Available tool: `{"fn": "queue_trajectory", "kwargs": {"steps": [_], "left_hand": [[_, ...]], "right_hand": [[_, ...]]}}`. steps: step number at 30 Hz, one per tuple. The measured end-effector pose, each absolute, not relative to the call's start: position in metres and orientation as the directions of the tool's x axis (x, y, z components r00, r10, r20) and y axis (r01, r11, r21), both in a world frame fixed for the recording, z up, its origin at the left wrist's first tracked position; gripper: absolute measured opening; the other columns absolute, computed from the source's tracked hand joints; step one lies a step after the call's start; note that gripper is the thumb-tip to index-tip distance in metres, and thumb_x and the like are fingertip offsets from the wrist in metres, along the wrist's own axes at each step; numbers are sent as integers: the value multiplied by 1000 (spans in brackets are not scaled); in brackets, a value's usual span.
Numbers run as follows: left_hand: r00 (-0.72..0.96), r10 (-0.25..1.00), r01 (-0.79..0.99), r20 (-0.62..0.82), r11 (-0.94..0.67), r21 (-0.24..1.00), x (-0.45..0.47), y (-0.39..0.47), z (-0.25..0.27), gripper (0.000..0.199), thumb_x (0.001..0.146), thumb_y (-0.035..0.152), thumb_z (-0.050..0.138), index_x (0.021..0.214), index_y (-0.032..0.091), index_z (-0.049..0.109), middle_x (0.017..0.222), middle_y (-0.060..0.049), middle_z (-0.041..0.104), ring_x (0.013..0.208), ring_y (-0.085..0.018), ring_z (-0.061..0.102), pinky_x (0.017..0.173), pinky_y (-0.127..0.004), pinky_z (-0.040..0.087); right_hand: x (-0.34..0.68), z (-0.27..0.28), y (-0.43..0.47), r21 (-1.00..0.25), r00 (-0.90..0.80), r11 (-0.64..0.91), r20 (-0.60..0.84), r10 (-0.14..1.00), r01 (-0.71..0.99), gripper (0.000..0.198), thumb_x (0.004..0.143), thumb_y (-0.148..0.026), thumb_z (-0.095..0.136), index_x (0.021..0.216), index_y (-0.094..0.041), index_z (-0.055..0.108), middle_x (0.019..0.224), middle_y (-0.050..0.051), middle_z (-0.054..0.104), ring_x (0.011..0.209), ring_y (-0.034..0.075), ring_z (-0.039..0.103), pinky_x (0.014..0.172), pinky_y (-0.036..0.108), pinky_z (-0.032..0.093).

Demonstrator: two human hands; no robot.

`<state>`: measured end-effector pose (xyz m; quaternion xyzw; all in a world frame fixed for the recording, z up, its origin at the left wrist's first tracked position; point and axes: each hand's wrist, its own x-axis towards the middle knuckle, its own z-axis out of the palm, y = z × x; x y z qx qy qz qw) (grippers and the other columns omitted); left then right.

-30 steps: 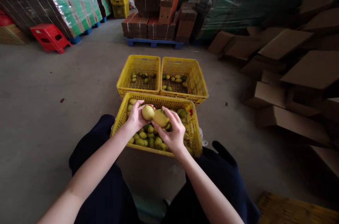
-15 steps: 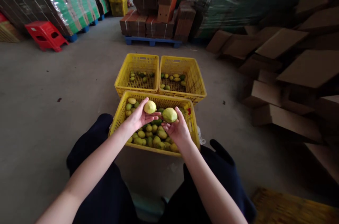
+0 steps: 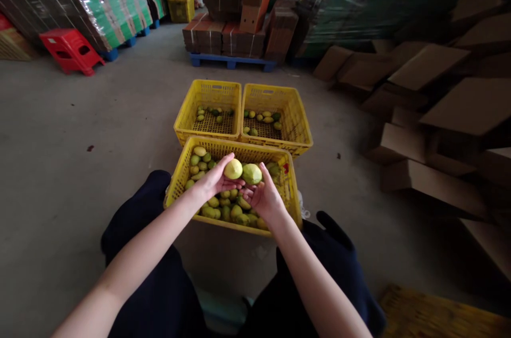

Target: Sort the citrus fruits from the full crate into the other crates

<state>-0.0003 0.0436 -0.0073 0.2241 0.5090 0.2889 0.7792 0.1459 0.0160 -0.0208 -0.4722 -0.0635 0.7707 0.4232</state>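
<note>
My left hand [image 3: 217,178] holds a yellow lemon [image 3: 233,169] between thumb and fingers. In my right hand [image 3: 266,194] is a greener lemon [image 3: 252,174], gripped the same way. The two fruits are side by side, close together, and the fingertips of both hands meet beneath them. Both hands are above a yellow plastic crate [image 3: 235,225] that holds many green and yellow lemons [image 3: 236,212]. My hands and forearms hide part of that crate's contents.
Two more yellow crates, a left one [image 3: 187,109] and a right one [image 3: 297,109], stand just beyond, with several lemons in each. Cardboard boxes [image 3: 423,66] are heaped at right. Bundled cartons sit on a blue pallet [image 3: 231,62] at the back. A red stool [image 3: 72,50] stands at left.
Both hands have drawn closer together, so the two lemons are now nearly touching. The left one moved right and slightly down, the right one slightly left.
</note>
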Motion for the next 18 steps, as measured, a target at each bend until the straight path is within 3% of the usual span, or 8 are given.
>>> {"fn": "queue_trajectory", "kwargs": {"steps": [4, 7, 11, 15, 18], "left_hand": [[229, 765, -226, -602, 644, 731, 0, 43, -11, 35, 86, 49, 61, 80, 16, 70, 65, -6, 68, 54, -12, 62, 50, -20, 51], [176, 870, -257, -460, 492, 832, -4, 42, -10, 23, 78, 39, 74, 89, 18, 71, 81, -4, 70, 67, -12, 64, 61, -20, 52], [149, 937, -219, -315, 342, 914, -9, 42, -4, 38, 63, 23, 86, 98, 19, 74, 96, -5, 71, 78, -13, 64, 75, -22, 52], [125, 972, -205, -199, 222, 953, -9, 40, -1, 50, 59, 15, 87, 107, 20, 71, 107, -6, 69, 81, -13, 65, 81, -25, 53], [81, 981, -310, -175, 192, 931, -10, 42, -3, 47, 57, 11, 88, 100, 18, 69, 100, -5, 70, 82, -14, 66, 80, -26, 54]], "right_hand": [[146, -27, 17, -560, -140, -576, -634, 761, -596, 33, 86, -48, 63, 78, -16, 67, 56, 3, 70, 45, 14, 64, 43, 21, 54], [146, -29, 18, -682, -3, -419, -522, 853, -600, 27, 71, -39, 80, 78, -18, 65, 67, 2, 73, 55, 14, 66, 52, 23, 57], [149, -26, 18, -840, 196, -171, -309, 931, -516, 42, 54, -31, 90, 83, -21, 61, 74, -4, 71, 67, 12, 66, 58, 20, 54], [152, -25, 19, -886, 175, -116, -214, 961, -448, 46, 54, -27, 89, 92, -22, 64, 78, -4, 72, 69, 12, 65, 65, 22, 53], [153, -25, 20, -884, 146, -96, -181, 973, -457, 49, 51, -23, 89, 95, -22, 69, 83, -4, 73, 73, 12, 66, 71, 23, 53]]}}
